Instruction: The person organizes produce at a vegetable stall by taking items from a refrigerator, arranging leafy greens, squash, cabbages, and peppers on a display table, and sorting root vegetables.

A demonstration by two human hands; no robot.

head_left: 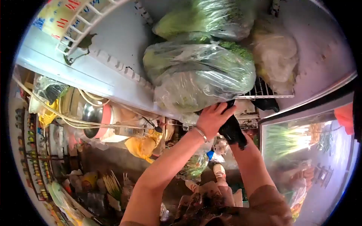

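Observation:
A large clear plastic bag of leafy greens lies on a white wire shelf inside a fridge. My left hand, with a bracelet at the wrist, is at the bag's lower edge, its fingers pressed on a black plastic bag. The black bag hangs down between my forearms. My right hand is mostly hidden behind that black bag; only the wrist and forearm show clearly, so its fingers cannot be made out.
Another bag of greens sits farther in, with a cloudy bag to its right. A glass door stands at the right. Below left are a metal pot, a yellow bag and cables.

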